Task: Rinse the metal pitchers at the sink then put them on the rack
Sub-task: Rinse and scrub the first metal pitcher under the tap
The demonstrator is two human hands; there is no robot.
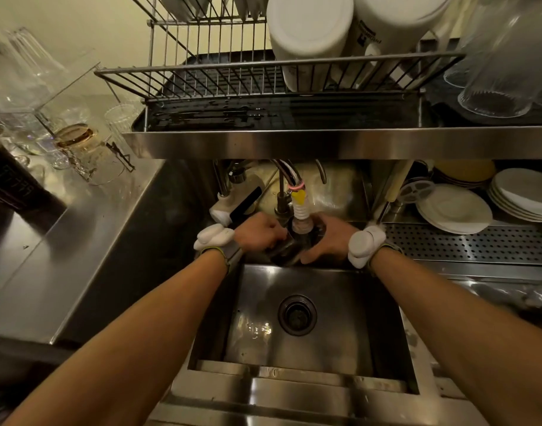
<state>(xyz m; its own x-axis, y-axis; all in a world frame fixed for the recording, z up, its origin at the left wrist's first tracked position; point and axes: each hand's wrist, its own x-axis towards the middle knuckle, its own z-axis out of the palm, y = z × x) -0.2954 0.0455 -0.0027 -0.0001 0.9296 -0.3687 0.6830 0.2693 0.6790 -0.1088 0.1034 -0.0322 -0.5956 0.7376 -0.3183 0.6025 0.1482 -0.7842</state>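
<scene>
Pitcher (280,252), dark and tilted, is held over the back edge of the sink (340,321), right under the tap hose (300,210), whose ribbed white nozzle points into its mouth. The left hand (259,233) grips it from the left with fingers curled round its side; the right hand (326,239) clasps the other side, thumb low near the base (most of the metal is hidden between the two hands, so I cannot tell whether water is running). Each wrist carries a white padded band (363,244). Below, the basin shows its round drain (297,315) and a few wet glints. Above the tap, the wire rack (202,69) holds upturned white tubs (309,35) and, to the right, clear glass jugs (500,75). Stacked white plates (454,210) sit on the right, and glasses (79,142) crowd the left counter.
</scene>
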